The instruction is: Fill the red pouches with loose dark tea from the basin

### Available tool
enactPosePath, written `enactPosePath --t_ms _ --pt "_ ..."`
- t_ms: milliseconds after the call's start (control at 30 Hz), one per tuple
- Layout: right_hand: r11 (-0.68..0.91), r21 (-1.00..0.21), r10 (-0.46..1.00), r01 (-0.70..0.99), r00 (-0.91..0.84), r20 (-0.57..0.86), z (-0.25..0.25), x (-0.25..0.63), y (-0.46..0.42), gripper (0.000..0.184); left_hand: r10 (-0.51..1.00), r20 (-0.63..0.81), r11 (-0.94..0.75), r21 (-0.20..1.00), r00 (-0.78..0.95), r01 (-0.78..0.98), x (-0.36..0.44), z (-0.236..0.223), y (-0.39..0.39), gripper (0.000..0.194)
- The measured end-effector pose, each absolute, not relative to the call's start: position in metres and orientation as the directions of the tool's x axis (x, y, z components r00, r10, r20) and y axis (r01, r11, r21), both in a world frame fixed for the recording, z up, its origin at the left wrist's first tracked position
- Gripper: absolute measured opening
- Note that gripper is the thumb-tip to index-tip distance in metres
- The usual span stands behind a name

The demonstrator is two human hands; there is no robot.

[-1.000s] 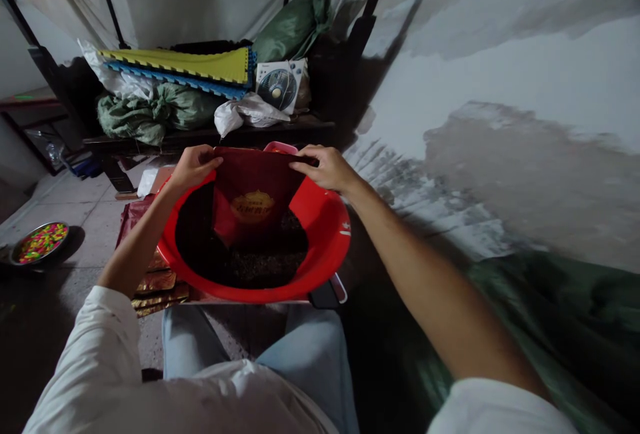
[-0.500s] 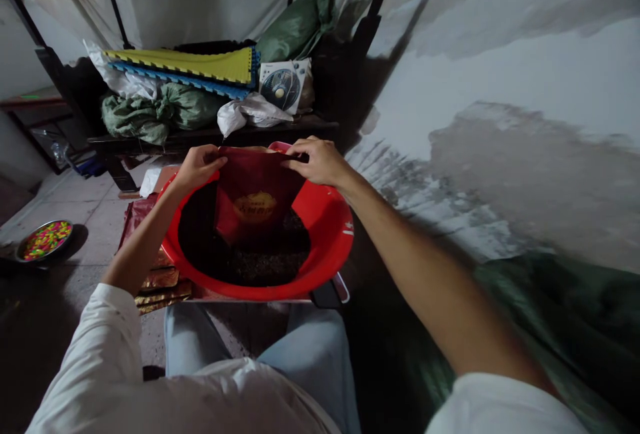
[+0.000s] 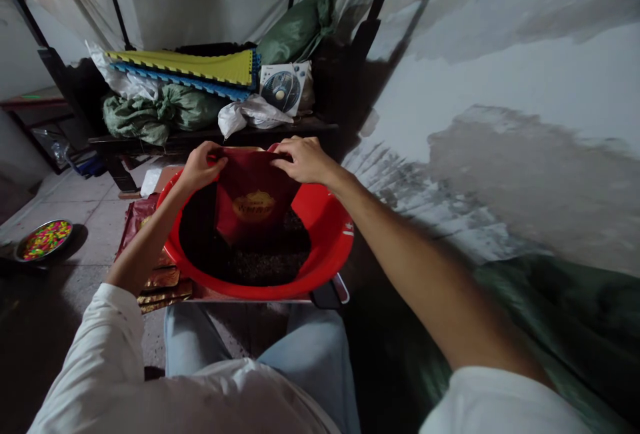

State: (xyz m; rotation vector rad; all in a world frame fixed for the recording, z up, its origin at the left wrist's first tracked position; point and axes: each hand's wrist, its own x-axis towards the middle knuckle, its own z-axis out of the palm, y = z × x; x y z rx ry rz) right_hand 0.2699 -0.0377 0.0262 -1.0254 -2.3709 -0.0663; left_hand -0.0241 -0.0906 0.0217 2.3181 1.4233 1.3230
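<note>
1. Here, in the head view, the left hand (image 3: pixel 200 167) is pinching one top corner of a dark red foil pouch (image 3: pixel 255 184) between thumb and fingers.
2. The right hand (image 3: pixel 305 161) is gripping the opposite top corner, its fingers curling over the edge, so the pouch's top edge is stretching between both hands.
3. The pouch is hanging upright inside a red plastic basin (image 3: pixel 327 247), with its gold oval label (image 3: pixel 254 207) facing the person. Its lower end is reaching down to dark granular material (image 3: pixel 265 264) lying in the basin, though the view is not showing whether they are touching.
4. The basin is sitting on a flat board (image 3: pixel 250 299) just beyond the person's light blue jeans (image 3: pixel 310 367).
5. To the left, gold packets (image 3: pixel 165 287) are lying stacked, and a steel bowl (image 3: pixel 44 241) of brightly coloured pieces is standing on the tiled floor (image 3: pixel 85 204).
6. Farther ahead, a dark wooden bench (image 3: pixel 210 133) is carrying green sacks (image 3: pixel 140 114), foam mats (image 3: pixel 180 67), a white plastic bag (image 3: pixel 250 114) and a box printed with a disc (image 3: pixel 280 87).
</note>
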Motion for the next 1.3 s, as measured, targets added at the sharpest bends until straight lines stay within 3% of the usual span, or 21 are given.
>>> enactPosePath --t_ms 100,200,367,633,933,1300 --pt "0.719 -0.101 0.636 0.687 -0.593 0.495 0.029 0.263 -0.047 0.029 0.685 0.658 -0.568 0.214 0.312 0.795 0.002 0.041 -0.104 0.045" --pt "0.742 -0.051 0.598 0.669 -0.626 0.5 0.033 0.257 -0.058 0.041 0.672 0.537 -0.606 0.004 0.51 0.795 0.033 0.061 -0.104 0.032" --pt "0.728 -0.048 0.603 0.684 -0.604 0.521 0.032 0.26 -0.066 0.046 0.686 0.381 -0.628 -0.12 0.62 0.769 0.055 0.074 -0.078 0.016" --pt "0.706 -0.031 0.618 0.708 -0.594 0.516 0.027 0.275 -0.061 0.045 0.668 0.25 -0.593 -0.391 0.701 0.704 0.07 0.071 -0.082 0.028" --pt "0.694 -0.054 0.61 0.718 -0.547 0.573 0.019 0.275 -0.064 0.037 0.719 0.234 -0.569 -0.342 0.654 0.748 0.06 0.071 -0.085 0.03" --pt "0.728 -0.076 0.59 0.681 -0.566 0.575 0.016 0.266 -0.06 0.036 0.698 0.341 -0.594 -0.214 0.63 0.775 0.044 0.062 -0.081 0.024"
